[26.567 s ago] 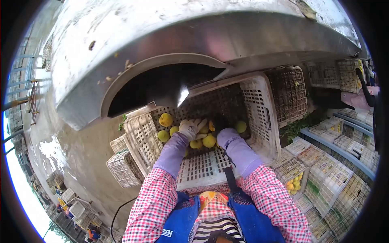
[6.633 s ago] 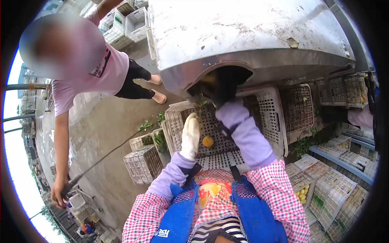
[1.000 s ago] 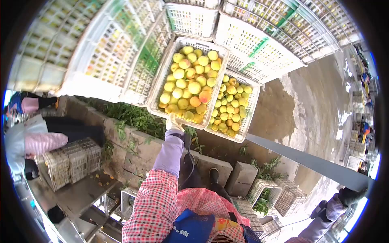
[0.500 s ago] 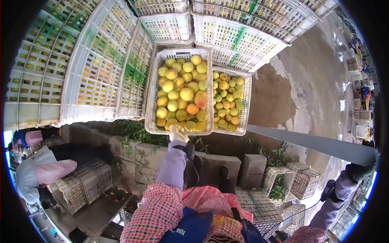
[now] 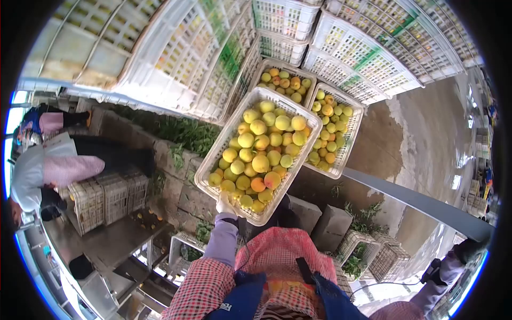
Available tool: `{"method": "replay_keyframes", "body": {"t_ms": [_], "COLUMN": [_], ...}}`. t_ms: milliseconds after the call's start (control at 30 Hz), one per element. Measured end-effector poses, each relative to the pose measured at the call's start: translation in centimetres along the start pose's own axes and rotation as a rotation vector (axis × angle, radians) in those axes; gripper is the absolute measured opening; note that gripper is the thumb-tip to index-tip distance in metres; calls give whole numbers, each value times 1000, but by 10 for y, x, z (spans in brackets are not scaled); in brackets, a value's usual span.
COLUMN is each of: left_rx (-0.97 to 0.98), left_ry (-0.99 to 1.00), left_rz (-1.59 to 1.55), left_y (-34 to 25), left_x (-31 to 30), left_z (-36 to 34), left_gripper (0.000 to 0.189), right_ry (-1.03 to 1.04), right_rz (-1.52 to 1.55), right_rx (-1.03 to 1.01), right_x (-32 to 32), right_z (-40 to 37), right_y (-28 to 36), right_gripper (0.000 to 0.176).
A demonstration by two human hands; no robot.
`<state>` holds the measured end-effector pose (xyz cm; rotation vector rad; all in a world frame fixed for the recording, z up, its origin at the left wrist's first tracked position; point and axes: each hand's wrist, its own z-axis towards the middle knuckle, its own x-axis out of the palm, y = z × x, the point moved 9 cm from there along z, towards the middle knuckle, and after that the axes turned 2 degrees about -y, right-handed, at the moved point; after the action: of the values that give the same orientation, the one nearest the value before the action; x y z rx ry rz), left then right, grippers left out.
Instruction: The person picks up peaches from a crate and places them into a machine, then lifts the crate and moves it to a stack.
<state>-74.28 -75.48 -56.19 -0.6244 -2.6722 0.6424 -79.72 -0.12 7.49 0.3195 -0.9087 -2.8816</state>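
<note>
Stacked crates (image 5: 368,63) line the top of the frame; a fruit crate (image 5: 294,170) sits tilted at centre.
Clamped on its lower-left rim, the left hand (image 5: 223,204) has drawn it nearer, uncovering a rear crate (image 5: 290,69): it seems out of its row. Right hand (image 5: 468,250), far right by a grey bar (image 5: 416,201): grip unclear.

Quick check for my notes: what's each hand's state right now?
Left hand: closed on the near edge of the fruit crate.
Right hand: by the end of the metal bar; grip cannot be told.
</note>
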Motion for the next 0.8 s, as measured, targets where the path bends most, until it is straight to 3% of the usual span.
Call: {"method": "replay_keyframes", "body": {"t_ms": [100, 133, 200, 300, 367, 433, 567, 633, 733, 767, 800], "left_rx": [38, 37, 39, 10, -28, -31, 31, 68, 63, 115, 79], "left_ry": [-286, -187, -218, -322, -371, -422, -327, -303, -318, -404, -388], "left_rz": [-95, -97, -105, -45, -14, 15, -16, 19, 66, 129, 119], "left_y": [-16, -13, -16, -10, -9, -19, -32, -42, -50, -44, -40], "left_x": [-5, -15, -13, -45, -58, -66, -82, -86, -89, -104, -105], "left_z": [-26, -17, -18, 7, 19, 25, 49, 60, 65, 79, 75], "left_gripper": [34, 38, 40, 43, 42, 42, 36, 38, 38, 37, 37], "right_ry": [158, 288, 624, 1397, 1453, 1584, 1668, 1686, 1841, 1828, 1728], "right_rz": [-91, -59, 51, 58, 115, -28, -168, -274, -145, -345, -355], "right_rx": [-122, -119, -104, -79, -101, 16, 157, 92, 365, 176, 100], "right_x": [23, 43, 93, 191, 252, 303, 404, 452, 499, 512, 518], "right_z": [-125, -174, -277, -420, -466, -512, -582, -616, -677, -689, -694], "right_y": [3, 3, 15, 47, 47, 6, -54, -60, -64, -71, -86], "right_gripper": [63, 64, 67, 67, 65, 67, 83, 88, 91, 93, 83]}}
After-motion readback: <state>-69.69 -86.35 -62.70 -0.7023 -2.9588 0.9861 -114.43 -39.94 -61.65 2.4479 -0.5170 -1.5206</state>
